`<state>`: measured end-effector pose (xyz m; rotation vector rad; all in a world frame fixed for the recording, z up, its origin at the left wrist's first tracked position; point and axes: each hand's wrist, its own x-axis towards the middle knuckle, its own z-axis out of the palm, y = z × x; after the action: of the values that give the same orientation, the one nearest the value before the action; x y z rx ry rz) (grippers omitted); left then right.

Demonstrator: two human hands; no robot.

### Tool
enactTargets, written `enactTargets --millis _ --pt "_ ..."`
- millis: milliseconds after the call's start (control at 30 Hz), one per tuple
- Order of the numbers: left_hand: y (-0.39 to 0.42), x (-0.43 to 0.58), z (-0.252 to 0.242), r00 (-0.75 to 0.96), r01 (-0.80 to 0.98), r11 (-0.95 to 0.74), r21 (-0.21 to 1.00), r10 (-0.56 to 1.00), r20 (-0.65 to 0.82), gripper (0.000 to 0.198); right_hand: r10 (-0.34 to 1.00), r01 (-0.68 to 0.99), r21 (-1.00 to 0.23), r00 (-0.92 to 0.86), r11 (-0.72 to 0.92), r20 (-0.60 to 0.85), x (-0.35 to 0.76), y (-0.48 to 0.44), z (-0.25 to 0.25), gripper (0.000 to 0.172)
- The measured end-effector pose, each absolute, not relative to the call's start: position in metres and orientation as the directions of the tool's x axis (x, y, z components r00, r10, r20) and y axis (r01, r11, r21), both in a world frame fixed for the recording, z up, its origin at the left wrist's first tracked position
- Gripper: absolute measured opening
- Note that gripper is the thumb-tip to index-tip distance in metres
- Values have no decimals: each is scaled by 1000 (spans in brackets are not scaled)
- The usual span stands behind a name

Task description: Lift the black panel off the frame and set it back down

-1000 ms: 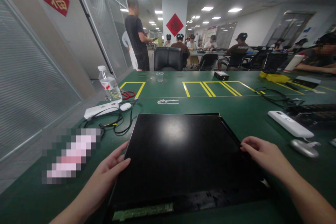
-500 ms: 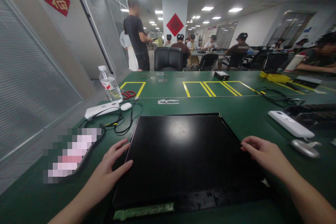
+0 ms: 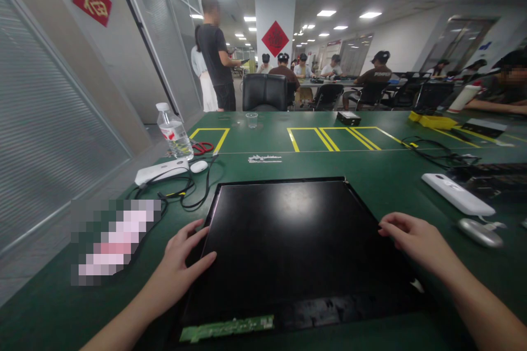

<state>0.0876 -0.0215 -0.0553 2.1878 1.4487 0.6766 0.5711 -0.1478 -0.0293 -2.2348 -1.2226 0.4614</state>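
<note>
A flat black display panel (image 3: 288, 241) lies on the green table (image 3: 370, 170) in front of me, with a green circuit strip (image 3: 226, 330) along its near edge. My left hand (image 3: 181, 260) rests on the panel's left edge, fingers spread, thumb on the glossy top. My right hand (image 3: 414, 241) touches the right edge, fingers stretched out and slightly curled over the rim. Neither hand lifts the panel.
Left of the panel lie black cables (image 3: 181, 194), a white device (image 3: 162, 171), a white mouse (image 3: 198, 166), a water bottle (image 3: 174, 132) and red scissors (image 3: 201, 147). On the right are a white device (image 3: 457, 194) and a grey mouse (image 3: 480, 231). People sit and stand at the far end.
My left hand has slid to the right and further onto the panel's left edge. My right hand has hardly moved. The panel has shifted slightly.
</note>
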Motion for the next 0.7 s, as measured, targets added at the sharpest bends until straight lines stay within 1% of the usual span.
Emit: enactTargets --millis 100,200,500,700 --pt "-22 89 -55 342 725 -367 583 926 158 54 847 653 -616 530 -440 -43 571 -147 -30 28" --pt "-23 90 -53 345 726 -373 577 924 163 55 843 626 -641 535 -443 -60 572 -147 -30 29" --pt "-20 87 -51 358 718 -384 581 919 165 46 836 599 -666 544 -445 -69 573 -145 -31 31" --pt "-19 86 -54 365 713 -395 579 914 175 45 840 607 -670 541 -427 -45 572 -146 -30 29"
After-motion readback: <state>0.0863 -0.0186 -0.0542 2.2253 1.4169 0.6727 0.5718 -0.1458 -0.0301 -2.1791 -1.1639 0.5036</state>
